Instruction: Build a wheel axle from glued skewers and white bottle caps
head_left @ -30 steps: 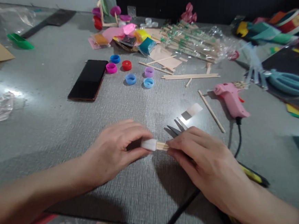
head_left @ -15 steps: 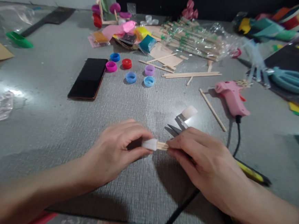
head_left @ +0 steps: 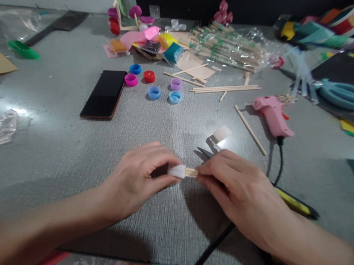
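Between the thumb and fingers of my left hand (head_left: 136, 178) is a small white piece (head_left: 177, 171), wrapped round one end of some thin wooden sticks (head_left: 191, 173). My right hand (head_left: 242, 190) pinches the other end of those sticks, most of which its fingers hide. Just beyond the right fingers a pointed dark blade (head_left: 204, 152) pokes out, its handle hidden under the hand. A brush-like thing with a whitish end (head_left: 221, 133) lies above it. By my right wrist rests a yellow and black handle (head_left: 297, 202).
A pink glue gun (head_left: 273, 115) with a black cable lies to the right, near a loose stick (head_left: 250, 130). Several coloured bottle caps (head_left: 149, 76) and a phone (head_left: 105, 94) are ahead. Bagged sticks (head_left: 229, 47) lie at the back; blue-handled scissors (head_left: 345, 94) sit at the far right.
Both hands keep the same hold on the white piece and the sticks. The whole view has shifted very slightly; nothing on the table has visibly moved.
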A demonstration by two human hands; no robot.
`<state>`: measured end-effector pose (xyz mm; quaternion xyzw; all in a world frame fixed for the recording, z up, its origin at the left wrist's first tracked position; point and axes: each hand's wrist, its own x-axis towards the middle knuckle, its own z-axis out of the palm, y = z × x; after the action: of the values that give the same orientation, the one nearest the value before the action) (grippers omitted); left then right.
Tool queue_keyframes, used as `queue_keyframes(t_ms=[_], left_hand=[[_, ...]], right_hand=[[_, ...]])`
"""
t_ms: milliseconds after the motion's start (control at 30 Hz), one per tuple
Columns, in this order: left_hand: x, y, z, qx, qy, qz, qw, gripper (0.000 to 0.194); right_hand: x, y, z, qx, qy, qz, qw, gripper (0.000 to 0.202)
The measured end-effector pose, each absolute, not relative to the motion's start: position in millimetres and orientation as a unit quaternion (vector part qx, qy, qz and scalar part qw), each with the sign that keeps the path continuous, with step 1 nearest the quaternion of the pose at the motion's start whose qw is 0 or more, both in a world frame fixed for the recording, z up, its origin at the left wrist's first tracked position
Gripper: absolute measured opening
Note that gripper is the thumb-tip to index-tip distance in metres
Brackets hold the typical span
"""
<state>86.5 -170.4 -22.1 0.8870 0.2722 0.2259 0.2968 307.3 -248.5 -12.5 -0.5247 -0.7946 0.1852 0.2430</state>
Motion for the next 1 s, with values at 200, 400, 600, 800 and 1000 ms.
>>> queue_keyframes(t_ms=[200, 400, 600, 800, 1000], left_hand=[[86.5, -171.6, -21.1, 0.907, 0.277, 0.198, 0.249, 0.012], [82.2, -176.3, -22.0, 0.928, 0.287, 0.178, 0.156, 0.024], [82.9, -178.7, -21.9, 0.939, 0.265, 0.183, 0.122, 0.021], [83.0, -179.0, -20.1, 0.944, 0.251, 0.187, 0.106, 0.021], [81.8, -179.2, -20.7, 0.952, 0.232, 0.176, 0.094, 0.024]], right_hand=[[306.2, -248.7, -13.8, -0.522, -0.804, 0.135, 0.251, 0.013], [305.6, -251.7, -14.1, -0.534, -0.812, 0.111, 0.208, 0.012], [304.0, -254.1, -15.5, -0.543, -0.814, 0.121, 0.169, 0.009], [300.0, -254.4, -14.6, -0.539, -0.817, 0.109, 0.176, 0.011], [298.7, -256.0, -14.3, -0.529, -0.825, 0.104, 0.166, 0.014]])
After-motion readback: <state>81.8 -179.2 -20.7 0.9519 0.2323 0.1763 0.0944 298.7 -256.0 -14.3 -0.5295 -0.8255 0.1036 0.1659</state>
